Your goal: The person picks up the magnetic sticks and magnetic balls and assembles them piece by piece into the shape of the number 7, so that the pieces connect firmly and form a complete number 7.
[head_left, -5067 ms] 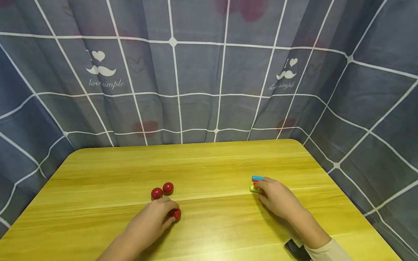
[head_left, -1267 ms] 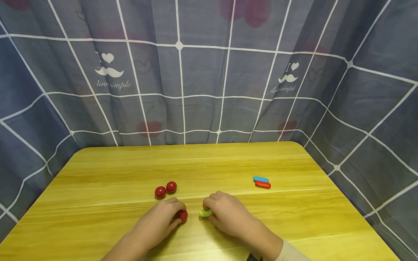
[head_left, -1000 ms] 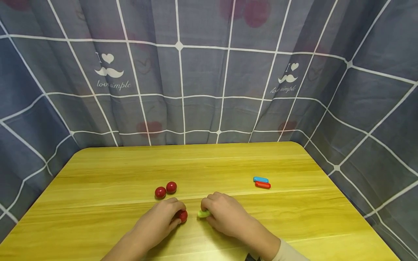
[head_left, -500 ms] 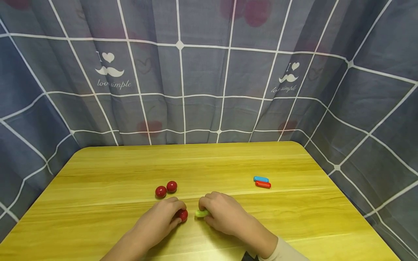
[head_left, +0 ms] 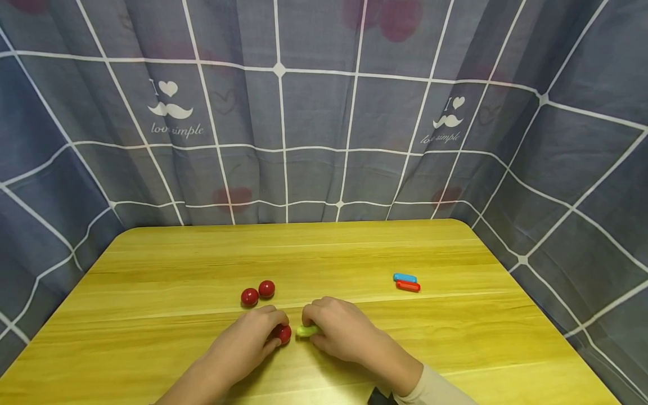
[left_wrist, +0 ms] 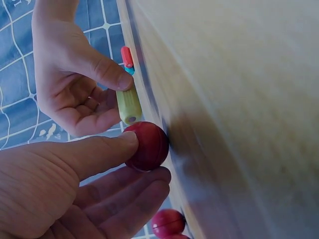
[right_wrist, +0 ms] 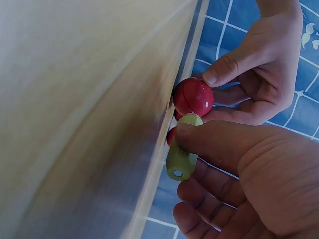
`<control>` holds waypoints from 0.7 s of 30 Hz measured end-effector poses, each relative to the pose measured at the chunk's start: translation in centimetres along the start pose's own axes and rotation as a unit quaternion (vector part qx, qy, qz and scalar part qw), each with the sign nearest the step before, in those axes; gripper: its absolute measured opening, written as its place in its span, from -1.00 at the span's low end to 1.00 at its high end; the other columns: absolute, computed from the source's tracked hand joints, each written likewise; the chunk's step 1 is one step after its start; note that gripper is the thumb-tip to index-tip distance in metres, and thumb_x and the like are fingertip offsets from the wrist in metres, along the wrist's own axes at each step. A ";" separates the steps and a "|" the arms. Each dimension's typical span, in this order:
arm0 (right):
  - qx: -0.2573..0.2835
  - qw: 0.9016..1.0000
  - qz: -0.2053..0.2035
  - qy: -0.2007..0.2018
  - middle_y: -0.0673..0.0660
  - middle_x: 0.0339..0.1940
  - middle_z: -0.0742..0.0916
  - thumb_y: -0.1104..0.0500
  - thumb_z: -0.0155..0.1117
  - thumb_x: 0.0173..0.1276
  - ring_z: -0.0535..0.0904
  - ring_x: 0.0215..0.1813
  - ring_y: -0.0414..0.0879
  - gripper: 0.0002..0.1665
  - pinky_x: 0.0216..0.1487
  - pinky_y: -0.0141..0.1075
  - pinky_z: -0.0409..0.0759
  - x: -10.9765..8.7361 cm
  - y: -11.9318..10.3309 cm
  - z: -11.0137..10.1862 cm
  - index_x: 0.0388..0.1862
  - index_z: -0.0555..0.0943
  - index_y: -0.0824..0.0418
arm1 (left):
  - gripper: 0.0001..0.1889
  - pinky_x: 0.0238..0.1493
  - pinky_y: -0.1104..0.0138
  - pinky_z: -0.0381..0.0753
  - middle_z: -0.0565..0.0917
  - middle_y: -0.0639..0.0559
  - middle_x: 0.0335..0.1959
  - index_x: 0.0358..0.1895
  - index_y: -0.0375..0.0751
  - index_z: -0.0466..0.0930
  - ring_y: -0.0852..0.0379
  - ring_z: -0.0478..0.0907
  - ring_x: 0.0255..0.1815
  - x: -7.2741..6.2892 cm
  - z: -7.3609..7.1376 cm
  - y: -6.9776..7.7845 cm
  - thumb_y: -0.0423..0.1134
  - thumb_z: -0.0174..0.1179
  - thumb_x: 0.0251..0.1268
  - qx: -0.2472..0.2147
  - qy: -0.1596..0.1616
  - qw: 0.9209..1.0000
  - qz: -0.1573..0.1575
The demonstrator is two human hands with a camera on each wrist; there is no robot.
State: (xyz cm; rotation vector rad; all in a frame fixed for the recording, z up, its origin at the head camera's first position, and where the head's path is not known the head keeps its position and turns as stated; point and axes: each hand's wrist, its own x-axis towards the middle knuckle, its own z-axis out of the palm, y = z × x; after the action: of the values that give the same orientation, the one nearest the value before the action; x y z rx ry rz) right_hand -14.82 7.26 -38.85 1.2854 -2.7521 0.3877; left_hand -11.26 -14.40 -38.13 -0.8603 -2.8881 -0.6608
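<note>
My left hand [head_left: 248, 340] pinches a glossy red ball [head_left: 285, 334] with a seam line, low over the table. Thumb and fingers of my right hand [head_left: 344, 332] hold a short yellow-green stick [head_left: 305, 332], lying sideways with its free end pointing at the ball. A small gap separates the two in the head view. From the right wrist, a hole shows in the near end of the stick [right_wrist: 182, 162], and its far end overlaps the ball [right_wrist: 194, 95]. The left wrist view has the other stick end [left_wrist: 130, 112] right at the ball [left_wrist: 149, 147].
Two more red balls [head_left: 250, 297] [head_left: 266, 289] lie behind my left hand. A blue stick [head_left: 405, 278] and a red stick [head_left: 408, 287] lie side by side farther right on the wooden table [head_left: 324, 253]. A grey checked curtain [head_left: 314, 124] encloses the back and sides.
My right hand picked the yellow-green stick from beside the blue and red ones and carried it left, lately creeping closer to the ball. My left hand keeps its hold on the ball, nearly still.
</note>
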 end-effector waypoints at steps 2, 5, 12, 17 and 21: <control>-0.002 1.000 -0.002 0.000 -0.24 -0.38 0.60 0.22 0.50 0.08 0.48 -0.29 -0.35 -0.73 -0.28 -0.47 0.49 0.1 0.0 0.1 -0.30 0.59 -0.02 | -0.76 -0.34 0.40 0.53 0.51 0.24 -0.41 -0.32 -0.05 0.59 0.34 0.40 -0.40 0.0 -0.1 0.0 -0.42 0.44 0.04 -0.002 -0.004 1.000 -0.003; -0.005 1.000 -0.006 -0.002 -0.24 -0.39 0.60 0.23 0.49 0.08 0.48 -0.29 -0.35 -0.73 -0.28 -0.47 0.49 0.4 -0.1 0.2 -0.30 0.59 -0.02 | -0.75 -0.36 0.40 0.52 0.50 0.24 -0.42 -0.34 -0.04 0.58 0.34 0.39 -0.41 0.0 -0.1 -0.1 -0.42 0.44 0.04 -0.005 -0.005 1.000 -0.003; -0.009 1.000 -0.013 -0.002 -0.23 -0.41 0.58 0.21 0.50 0.07 0.45 -0.32 -0.35 -0.73 -0.31 -0.48 0.47 0.8 -0.4 0.3 -0.31 0.59 -0.02 | -0.75 -0.37 0.42 0.51 0.49 0.26 -0.44 -0.37 -0.01 0.56 0.33 0.39 -0.42 -0.1 -0.1 -0.1 -0.41 0.45 0.04 -0.008 -0.001 1.000 0.000; -0.006 1.000 -0.010 -0.009 -0.23 -0.39 0.58 0.21 0.51 0.08 0.45 -0.32 -0.36 -0.73 -0.32 -0.49 0.47 0.8 -0.5 0.4 -0.30 0.59 -0.01 | -0.75 -0.37 0.42 0.51 0.48 0.27 -0.44 -0.38 0.00 0.56 0.33 0.39 -0.42 -0.1 -0.2 -0.1 -0.39 0.45 0.04 -0.009 -0.004 1.000 -0.001; 0.005 1.000 -0.009 -0.011 -0.23 -0.39 0.58 0.20 0.50 0.08 0.44 -0.31 -0.36 -0.74 -0.29 -0.49 0.47 0.7 -0.4 0.3 -0.30 0.59 -0.01 | -0.75 -0.35 0.41 0.51 0.49 0.27 -0.43 -0.37 -0.01 0.57 0.31 0.40 -0.41 0.0 -0.2 -0.1 -0.41 0.45 0.04 -0.012 -0.009 1.000 -0.002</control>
State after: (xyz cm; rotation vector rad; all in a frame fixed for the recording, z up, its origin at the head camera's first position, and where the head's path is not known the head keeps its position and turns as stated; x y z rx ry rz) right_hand -14.92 6.41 -38.88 1.3251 -2.7585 0.3892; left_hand -11.30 -14.52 -38.00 -0.8673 -2.9044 -0.6938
